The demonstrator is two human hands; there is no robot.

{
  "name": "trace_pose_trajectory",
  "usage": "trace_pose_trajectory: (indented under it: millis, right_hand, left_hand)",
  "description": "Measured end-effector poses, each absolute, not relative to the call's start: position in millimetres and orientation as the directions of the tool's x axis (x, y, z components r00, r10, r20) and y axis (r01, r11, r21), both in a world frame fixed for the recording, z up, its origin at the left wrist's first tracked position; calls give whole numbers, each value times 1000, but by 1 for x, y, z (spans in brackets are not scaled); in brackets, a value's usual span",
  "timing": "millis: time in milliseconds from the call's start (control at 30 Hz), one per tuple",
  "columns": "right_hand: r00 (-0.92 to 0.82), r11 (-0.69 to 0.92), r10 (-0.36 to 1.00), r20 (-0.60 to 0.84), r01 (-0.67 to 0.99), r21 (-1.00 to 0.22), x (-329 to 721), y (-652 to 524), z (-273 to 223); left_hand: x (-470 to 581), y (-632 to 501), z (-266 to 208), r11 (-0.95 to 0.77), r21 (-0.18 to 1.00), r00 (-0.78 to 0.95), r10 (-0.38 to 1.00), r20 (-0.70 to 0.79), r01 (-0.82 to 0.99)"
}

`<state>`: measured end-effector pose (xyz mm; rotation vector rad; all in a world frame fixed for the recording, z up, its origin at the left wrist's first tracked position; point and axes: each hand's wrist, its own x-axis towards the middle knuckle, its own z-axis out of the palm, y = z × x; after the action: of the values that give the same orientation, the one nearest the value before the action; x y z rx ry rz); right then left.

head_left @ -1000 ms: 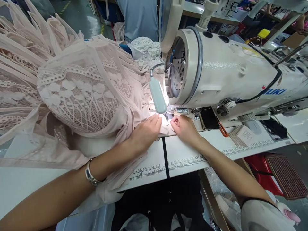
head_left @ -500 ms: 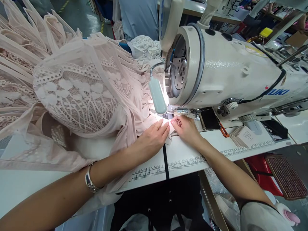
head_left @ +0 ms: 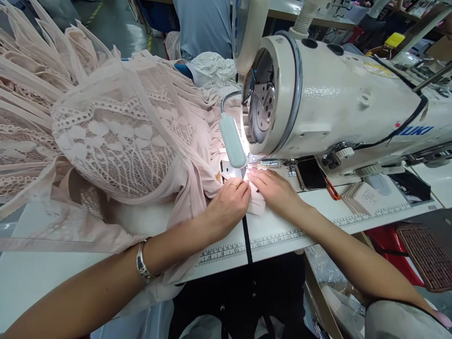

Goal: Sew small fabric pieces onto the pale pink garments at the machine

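Observation:
Under the lit head of a white sewing machine (head_left: 318, 103), my two hands meet at a pale pink piece of fabric (head_left: 256, 203). My left hand (head_left: 231, 200), with a ring on one finger, is closed on the fabric, its fingers curled by the presser area. Close beside it on the right, my right hand (head_left: 277, 193) presses its fingertips onto the same fabric; its thumb is hidden. A small pale green lamp (head_left: 233, 141) hangs just above the fingers and covers part of the needle area. Pink lace garments (head_left: 120, 141) are heaped to the left.
A dark phone (head_left: 310, 173), an orange-handled tool (head_left: 332, 189) and a stack of paper labels (head_left: 360, 198) lie right of my hands. Printed rulers (head_left: 275, 242) run along the table's front edge. A person in blue clothing (head_left: 203, 28) is beyond the table.
My right hand has turned flatter over the fabric, its fingertips now nearer the needle area. My left hand has shifted slightly, and a metal plate beside the lamp shows more. The view has moved a little.

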<state>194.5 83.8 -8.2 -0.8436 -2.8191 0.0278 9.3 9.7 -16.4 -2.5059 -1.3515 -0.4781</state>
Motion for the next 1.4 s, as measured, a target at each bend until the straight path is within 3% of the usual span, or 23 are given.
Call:
trace_pose_trajectory:
  millis: [133,233,367,900,1400]
  right_hand:
    - [-806,780,591,30,562,-275,206,104,-9]
    - [-783,732,622,-1,582,-354,210,110,-14]
    - [-735,696,678,8,638,-331,210,106,-22]
    - [-766,681,641,-44,594,-428,203,103,-13]
    - [-757,668,654,-19,589,-455,210,108,-23]
  left_hand:
    - [12,12,-25,-565,-35,525,739,423,824]
    - [13,13,-29,-579,-5,530,743,408,816]
    - [13,12,-28,-576,6,529,753,391,817]
    - [13,12,-29,-548,-119,536,711,455,828]
    - [7,14,-28,-577,-24,536,742,403,816]
